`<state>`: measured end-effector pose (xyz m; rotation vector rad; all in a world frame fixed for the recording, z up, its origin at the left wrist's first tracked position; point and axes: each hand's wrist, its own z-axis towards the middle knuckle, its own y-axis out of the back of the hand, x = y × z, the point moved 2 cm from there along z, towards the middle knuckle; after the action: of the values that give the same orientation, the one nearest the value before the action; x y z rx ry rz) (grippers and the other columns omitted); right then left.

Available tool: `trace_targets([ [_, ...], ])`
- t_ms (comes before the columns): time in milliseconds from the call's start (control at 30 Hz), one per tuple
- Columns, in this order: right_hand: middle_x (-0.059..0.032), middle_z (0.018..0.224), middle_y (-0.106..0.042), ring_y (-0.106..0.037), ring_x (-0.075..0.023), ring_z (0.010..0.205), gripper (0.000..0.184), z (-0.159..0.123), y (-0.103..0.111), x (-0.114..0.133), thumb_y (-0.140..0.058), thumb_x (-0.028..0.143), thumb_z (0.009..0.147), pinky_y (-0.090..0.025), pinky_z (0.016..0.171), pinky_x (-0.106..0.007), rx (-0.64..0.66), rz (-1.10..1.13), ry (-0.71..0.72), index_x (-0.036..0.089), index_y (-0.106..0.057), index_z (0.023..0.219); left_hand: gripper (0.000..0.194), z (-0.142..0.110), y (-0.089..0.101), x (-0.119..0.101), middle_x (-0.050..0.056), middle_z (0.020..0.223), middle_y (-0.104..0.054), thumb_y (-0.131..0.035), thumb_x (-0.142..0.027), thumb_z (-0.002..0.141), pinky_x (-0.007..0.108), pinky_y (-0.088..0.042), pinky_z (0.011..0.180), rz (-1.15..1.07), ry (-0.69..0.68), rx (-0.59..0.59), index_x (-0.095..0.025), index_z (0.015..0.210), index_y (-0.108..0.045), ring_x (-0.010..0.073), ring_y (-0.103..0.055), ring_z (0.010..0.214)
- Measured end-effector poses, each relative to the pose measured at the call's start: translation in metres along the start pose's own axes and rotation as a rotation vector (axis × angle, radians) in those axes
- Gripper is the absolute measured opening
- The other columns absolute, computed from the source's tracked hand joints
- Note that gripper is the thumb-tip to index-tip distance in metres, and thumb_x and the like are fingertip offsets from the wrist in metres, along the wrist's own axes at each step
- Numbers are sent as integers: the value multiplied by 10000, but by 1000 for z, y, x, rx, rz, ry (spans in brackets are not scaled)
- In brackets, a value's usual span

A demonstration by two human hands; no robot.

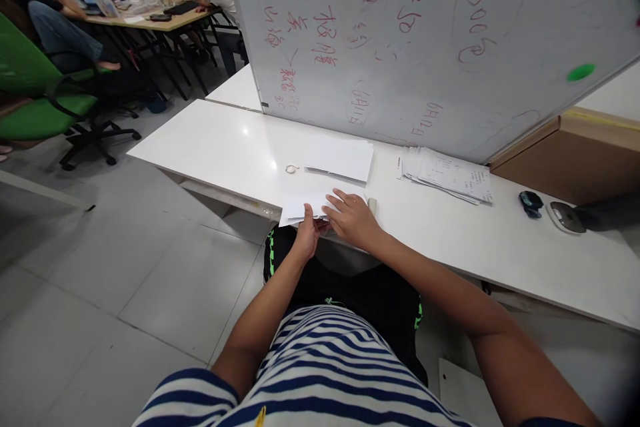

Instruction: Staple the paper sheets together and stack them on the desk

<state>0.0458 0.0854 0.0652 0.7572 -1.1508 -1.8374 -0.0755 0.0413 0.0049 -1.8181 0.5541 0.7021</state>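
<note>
At the desk's front edge, my left hand point(308, 238) pinches white paper sheets point(296, 208), thumb on top and fingers underneath. My right hand point(353, 219) lies over the right part of these sheets with its fingers spread; its thumb is hidden. A small beige block-like object point(372, 205) shows just beyond the right hand, its kind unclear. Farther back lies a stack of blank white paper point(341, 159). Left of that stack is a small pale ring-shaped item point(291, 169), too small to name.
A whiteboard point(380, 40) with red writing stands along the back of the white desk point(210, 140). To the right are printed papers point(447, 175), a cardboard box point(560, 153), a small black object point(531, 204) and a round metallic base point(566, 217). Other people sit at the far left.
</note>
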Motion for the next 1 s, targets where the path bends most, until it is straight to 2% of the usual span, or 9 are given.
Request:
trace_targets([
  [167,-149,1344,-592,-442,-332,1333,275,-3,-3,0,-477,190,944,-363,974,-468,-16,8,11,154,-660,1147,510,-2,-3,-3,106,1122,-711,-586,-576,885,329,-543,864,-33,-1,27,-162,1175,-656,222,-693,970],
  [367,-140,1355,-587,-463,-327,1314,282,-6,-8,2,-482,193,948,-360,979,-465,26,5,9,162,-641,1179,452,-3,-3,-4,100,1100,-715,-582,-538,902,319,-540,860,-62,26,26,-153,1126,-658,224,-686,997],
  [533,-114,1126,-702,-610,-237,1069,261,-8,-11,4,-459,101,935,-304,1035,-445,77,26,56,149,-653,1102,435,-4,-1,0,109,1102,-717,-564,-521,917,326,-531,879,-30,46,20,-140,1097,-671,235,-669,1045],
  [633,-77,979,-726,-625,-192,934,279,-8,-10,3,-407,87,951,-261,1064,-429,84,15,61,164,-673,983,448,-6,-3,3,117,1084,-722,-577,-524,909,339,-531,883,-33,60,14,-130,1097,-678,247,-668,1050],
  [733,-56,918,-727,-620,-178,888,287,-7,-8,3,-403,95,959,-259,1058,-424,76,24,57,179,-676,926,438,-8,-5,4,118,1076,-723,-604,-505,899,342,-534,877,-51,76,-11,-125,1102,-680,250,-670,1047],
  [900,-53,1043,-727,-622,-177,976,290,-10,-10,6,-401,95,972,-264,1052,-418,28,40,94,194,-672,1006,410,-10,-6,4,110,1127,-704,-624,-449,904,314,-534,865,-87,82,-30,-132,1161,-650,227,-670,1039],
  [1000,-90,1156,-698,-609,-211,1059,254,-13,-13,9,-438,159,979,-293,1031,-426,41,47,90,174,-653,1113,416,-9,-4,4,102,1119,-704,-623,-420,912,299,-532,856,-95,93,-36,-132,1212,-615,201,-681,979],
])
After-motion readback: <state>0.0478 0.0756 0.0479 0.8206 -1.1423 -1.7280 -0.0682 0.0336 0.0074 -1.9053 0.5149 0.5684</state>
